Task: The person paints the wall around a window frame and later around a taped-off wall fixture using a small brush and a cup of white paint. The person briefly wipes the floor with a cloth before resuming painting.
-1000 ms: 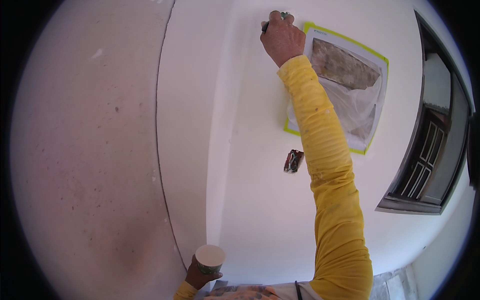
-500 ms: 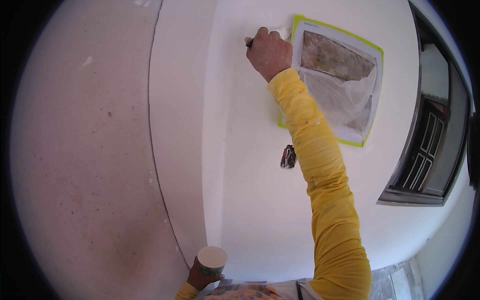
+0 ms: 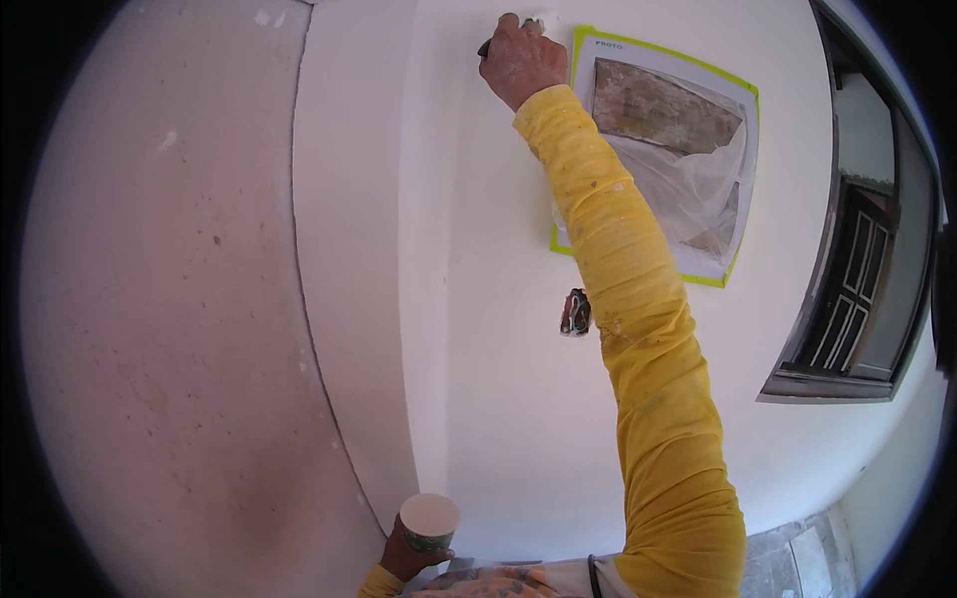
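Observation:
High on the white wall (image 3: pixel 508 399), my right hand (image 3: pixel 520 62) is closed around a paintbrush. The brush's dark handle end (image 3: pixel 485 48) sticks out on the left, and its whitish bristles (image 3: pixel 544 19) show past my fingers, close to or on the wall. Just right of that hand is a panel edged with yellow-green tape (image 3: pixel 666 60), with a clear plastic sheet (image 3: pixel 688 189) hanging over part of it. Low down, my left hand (image 3: pixel 407 554) grips a paper cup (image 3: pixel 431 520), white inside with a dark green pattern outside. What lies deep in the cup cannot be made out.
Beside my right forearm, a small wall box (image 3: pixel 575 312) with exposed wires sits in the wall. A dark-framed window opening (image 3: pixel 847 289) stands at the right. On the left runs a pinkish, speckled wall (image 3: pixel 179 299), bordered by a dark crack line. Grey flooring (image 3: pixel 802 558) appears at lower right.
My right hand has moved up and slightly left along the wall with the paintbrush. The cup in my left hand has shifted slightly right and down.

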